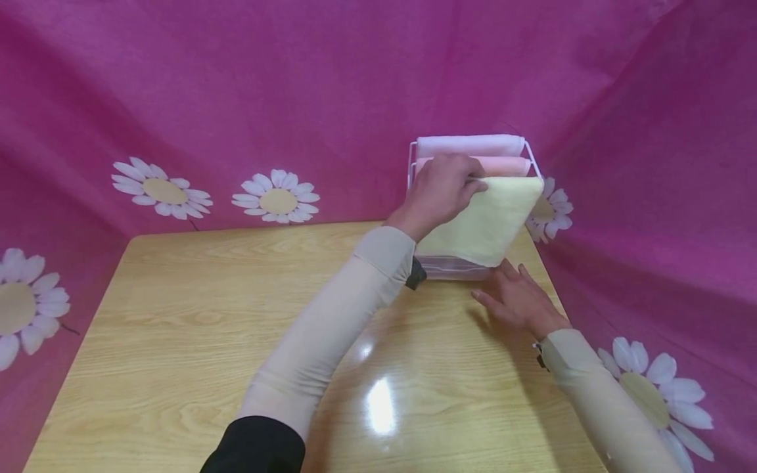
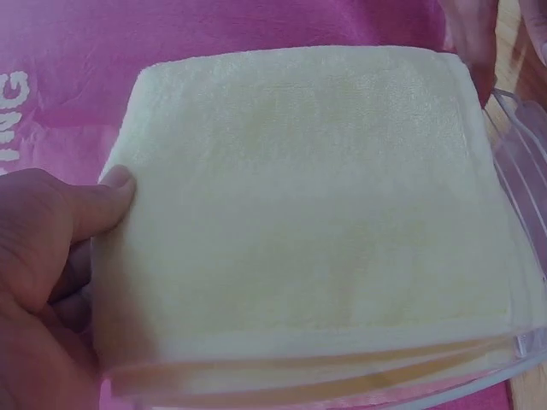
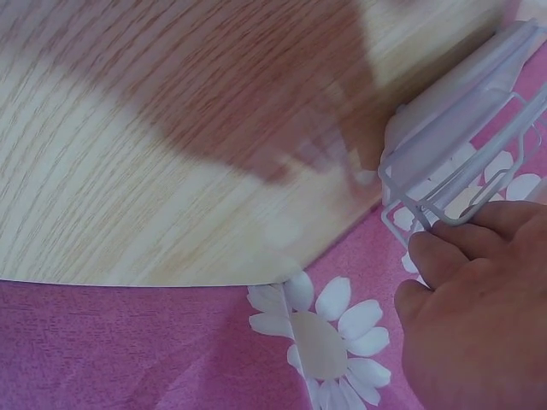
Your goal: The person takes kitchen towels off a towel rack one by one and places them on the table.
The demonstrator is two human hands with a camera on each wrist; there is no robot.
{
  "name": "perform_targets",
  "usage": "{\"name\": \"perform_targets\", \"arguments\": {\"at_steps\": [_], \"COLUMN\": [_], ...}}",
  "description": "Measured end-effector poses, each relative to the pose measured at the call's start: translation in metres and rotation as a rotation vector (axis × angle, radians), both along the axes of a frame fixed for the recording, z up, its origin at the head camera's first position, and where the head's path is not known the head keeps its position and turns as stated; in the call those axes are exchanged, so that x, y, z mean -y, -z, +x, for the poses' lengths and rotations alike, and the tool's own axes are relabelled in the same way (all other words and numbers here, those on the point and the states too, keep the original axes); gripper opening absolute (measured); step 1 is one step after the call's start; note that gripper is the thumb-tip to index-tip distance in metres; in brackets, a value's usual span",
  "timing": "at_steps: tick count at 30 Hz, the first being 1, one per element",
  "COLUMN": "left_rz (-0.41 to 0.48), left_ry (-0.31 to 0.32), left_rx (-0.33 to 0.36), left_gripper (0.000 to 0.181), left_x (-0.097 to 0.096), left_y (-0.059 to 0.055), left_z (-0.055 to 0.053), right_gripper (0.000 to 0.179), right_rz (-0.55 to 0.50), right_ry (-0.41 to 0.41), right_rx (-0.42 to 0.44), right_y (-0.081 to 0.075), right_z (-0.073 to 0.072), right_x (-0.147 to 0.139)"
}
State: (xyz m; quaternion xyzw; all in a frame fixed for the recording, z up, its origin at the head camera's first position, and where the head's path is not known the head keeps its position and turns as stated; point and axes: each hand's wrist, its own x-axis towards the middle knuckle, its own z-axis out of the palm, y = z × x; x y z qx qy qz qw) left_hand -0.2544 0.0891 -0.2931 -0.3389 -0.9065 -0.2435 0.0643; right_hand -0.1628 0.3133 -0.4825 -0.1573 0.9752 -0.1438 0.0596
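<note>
My left hand [image 1: 440,190] grips the upper edge of a pale yellow cloth [image 1: 497,220] at the front of a white wire rack [image 1: 449,269]. Behind it are a pink cloth [image 1: 503,165] and a pale lavender cloth [image 1: 473,144]. My right hand [image 1: 523,299], thumb apart, is at the rack's lower right corner, over a wooden table [image 1: 207,341]. Magenta fabric [image 1: 355,79] with white daisies [image 1: 278,201] rises behind.

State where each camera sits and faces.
Head: worn on the head, facing forward and down over the table; both arms, left grip and right grip show.
Left wrist: worn there, facing the yellow towel; left grip at left, apparently right grip top right.
Right wrist: worn there, facing the table and white rack; right grip shows lower right.
Head and left wrist share the yellow towel.
</note>
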Motion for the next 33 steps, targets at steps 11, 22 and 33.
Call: {"name": "perform_targets", "arguments": {"at_steps": [11,22,33], "left_rz": [-0.015,0.034,0.106], "left_ry": [-0.032,-0.015,-0.007], "left_rx": [-0.026,-0.039,-0.092], "left_gripper": [0.023,0.025,0.027], "left_x": [0.002,0.006,0.008], "left_y": [-0.017,-0.046,-0.075], "left_z": [-0.003,-0.002,0.000], "right_gripper": [0.086,0.088,0.089], "right_rz": [0.001,0.013,0.035], "right_ry": [0.003,0.011,0.015], "right_rx": [-0.005,0.007,0.021], "right_y": [0.001,0.001,0.001], "right_z": [0.000,-0.001,-0.001], "right_x": [-0.001,0.000,-0.001]}}
